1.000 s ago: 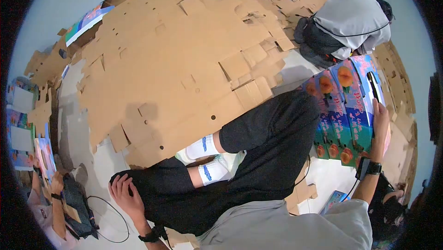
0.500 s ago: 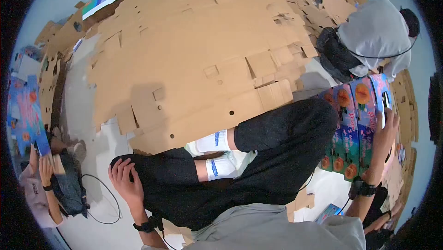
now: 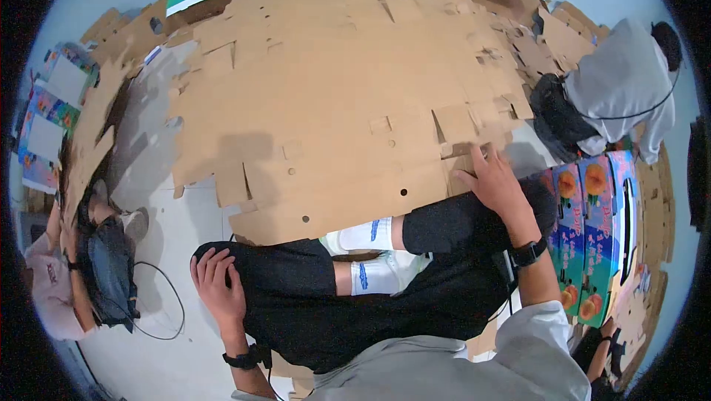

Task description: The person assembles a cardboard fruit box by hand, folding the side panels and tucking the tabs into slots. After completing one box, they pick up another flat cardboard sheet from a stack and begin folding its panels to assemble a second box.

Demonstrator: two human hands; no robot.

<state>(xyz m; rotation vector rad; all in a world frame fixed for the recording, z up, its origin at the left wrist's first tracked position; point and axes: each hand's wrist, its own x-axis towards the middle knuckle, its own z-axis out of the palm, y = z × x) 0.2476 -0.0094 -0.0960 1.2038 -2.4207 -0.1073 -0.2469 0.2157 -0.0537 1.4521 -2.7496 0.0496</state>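
A big stack of flat brown cardboard sheets (image 3: 318, 105) lies in front of my crossed legs. My right hand (image 3: 498, 182) is over the near right corner of the stack, beside my knee, fingers apart and nothing held. My left hand (image 3: 219, 282) rests on my left knee with its fingers spread, holding nothing. To the right of my right knee stand colourful printed boxes (image 3: 592, 234) side by side, with orange fruit pictures. Black watches are on both wrists.
A person in grey (image 3: 622, 79) bends over at the upper right. Another person (image 3: 55, 282) sits at the left beside brown cardboard. Printed boxes (image 3: 52, 119) lie at the far left. A black cable (image 3: 181, 305) curls on the floor. Another person's arm (image 3: 603, 353) shows at lower right.
My right hand has left the printed boxes and moved left to the cardboard stack's corner. The view has shifted slightly. The left person's printed cardboard piece is no longer in their hands.
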